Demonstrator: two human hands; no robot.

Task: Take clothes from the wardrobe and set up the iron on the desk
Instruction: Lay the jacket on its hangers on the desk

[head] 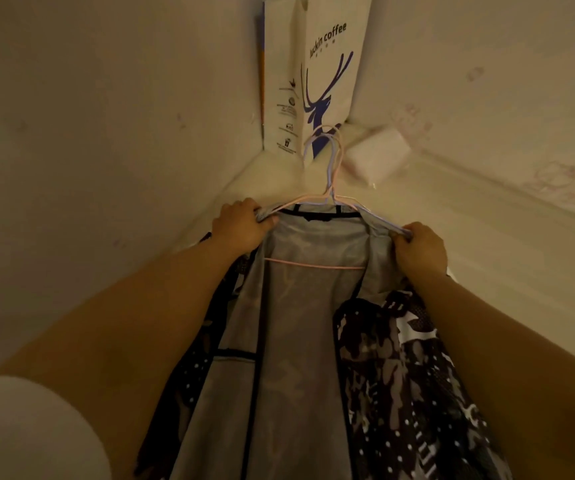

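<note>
At the shoulders of the jacket [307,341], spread lengthwise toward me, my left hand [241,226] and right hand [421,249] each pinched one end of its hangers [331,199].

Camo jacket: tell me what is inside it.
Inside the open camo jacket a plain grey lining shows, with the pink bar of a hanger across it. The hanger's shoulders are covered by the fabric that the left hand and right hand grip.
</note>
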